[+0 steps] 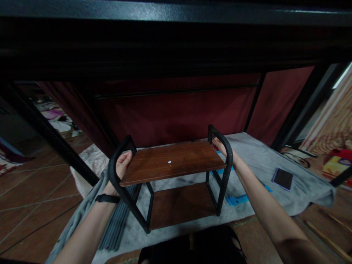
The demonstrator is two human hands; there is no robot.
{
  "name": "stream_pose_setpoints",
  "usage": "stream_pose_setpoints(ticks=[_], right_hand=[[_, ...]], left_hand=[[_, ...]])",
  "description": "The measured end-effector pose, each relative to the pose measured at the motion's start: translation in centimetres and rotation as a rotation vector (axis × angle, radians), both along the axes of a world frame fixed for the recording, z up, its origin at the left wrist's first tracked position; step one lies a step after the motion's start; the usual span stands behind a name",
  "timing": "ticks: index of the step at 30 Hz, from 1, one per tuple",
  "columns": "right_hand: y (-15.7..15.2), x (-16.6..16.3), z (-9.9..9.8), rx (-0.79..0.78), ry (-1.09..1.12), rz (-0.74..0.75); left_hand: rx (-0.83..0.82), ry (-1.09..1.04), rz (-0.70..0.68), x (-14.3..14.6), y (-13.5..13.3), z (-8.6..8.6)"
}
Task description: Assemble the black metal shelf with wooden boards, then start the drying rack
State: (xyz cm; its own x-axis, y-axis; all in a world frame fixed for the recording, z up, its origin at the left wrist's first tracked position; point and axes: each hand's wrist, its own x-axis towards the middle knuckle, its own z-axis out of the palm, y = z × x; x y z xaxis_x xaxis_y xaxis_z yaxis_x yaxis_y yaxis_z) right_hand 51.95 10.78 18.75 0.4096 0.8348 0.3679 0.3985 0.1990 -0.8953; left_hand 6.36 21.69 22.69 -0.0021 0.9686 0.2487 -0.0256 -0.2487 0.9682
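A small two-tier shelf rack [178, 158] with brown wood-look boards and black tubular side frames stands upright on a grey cloth. A small white mark shows on its top board. My left hand [123, 163], with a dark band on the wrist, reaches through the left side frame. Its fingers are curled at the left end of the top board. On the other side my right hand [219, 145] is inside the right frame, closed at the far right corner of the top board. Part of its grip is hidden behind the frame.
Dark metal bars frame the space overhead and at both sides, with a red curtain [176, 113] behind. The grey cloth [255, 157] bears a phone [283, 178], blue strips [238, 200] and a bundle of grey tubes [115, 223]. A red-and-yellow box [337, 165] sits at right.
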Motion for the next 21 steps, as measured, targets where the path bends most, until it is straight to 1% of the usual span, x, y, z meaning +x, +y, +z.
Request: stream_pose_setpoints(ticks=[4, 6, 9, 12, 14, 18, 21], right_hand=[[0.4, -0.2, 0.3, -0.059, 0.062, -0.025], [0.6, -0.3, 0.6, -0.08, 0.078, -0.011], [0.7, -0.2, 0.6, -0.068, 0.079, -0.01], [0.6, 0.1, 0.2, -0.039, 0.025, -0.04], [0.5, 0.3, -0.1, -0.03, -0.014, -0.05], [0.5, 0.4, -0.2, -0.025, 0.001, -0.05], [0.8, 0.5, 0.0, -0.036, 0.022, -0.048]], left_hand=[[-0.087, -0.057, -0.065, -0.4, 0.1, -1.4], [-0.119, -0.084, -0.071, -0.5, 0.3, -1.8], [-0.084, -0.107, -0.036, -0.3, 0.9, -1.7], [-0.044, -0.101, -0.002, -0.1, 1.3, -1.2], [-0.047, -0.099, -0.01, 0.0, 1.4, -1.1], [-0.068, -0.093, -0.062, -0.1, 1.1, -1.7], [-0.082, -0.102, -0.072, -0.3, 0.9, -2.3]])
